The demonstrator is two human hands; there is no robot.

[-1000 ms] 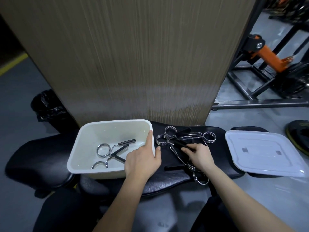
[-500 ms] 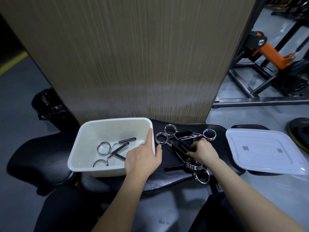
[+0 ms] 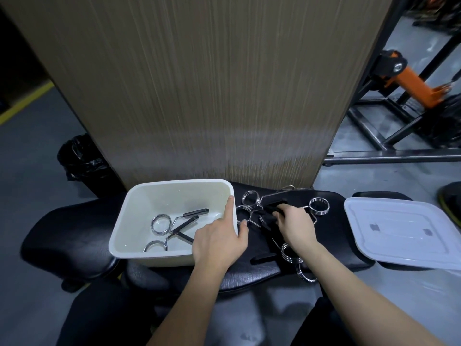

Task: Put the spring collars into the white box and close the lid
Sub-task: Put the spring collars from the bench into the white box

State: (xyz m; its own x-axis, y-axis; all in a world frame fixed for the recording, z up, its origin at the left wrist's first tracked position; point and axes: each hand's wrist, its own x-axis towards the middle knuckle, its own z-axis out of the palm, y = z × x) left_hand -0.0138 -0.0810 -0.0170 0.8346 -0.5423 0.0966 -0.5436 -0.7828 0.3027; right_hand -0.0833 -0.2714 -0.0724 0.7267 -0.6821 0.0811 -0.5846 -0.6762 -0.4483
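Right hand point(image 3: 295, 224) curled on spring collars point(image 3: 274, 211)

A broad wood-grain panel point(image 3: 212, 91) stands upright through the middle of the frame, filling most of the upper half, its streaks running vertically. In front of it, across the lower middle, lies a black padded bench point(image 3: 252, 268) with a wrinkled leather-like surface. At the left edge of the middle a black rubbish bag point(image 3: 79, 158) sits on the grey floor point(image 3: 27, 151), beside the panel's lower left corner. A yellow line point(image 3: 23, 102) crosses the floor in the upper left. In the upper right a dark metal frame point(image 3: 389, 154) rests on the floor, with an orange part point(image 3: 419, 89) mounted above it. A dark round object point(image 3: 451, 199) shows at the right edge, cut off
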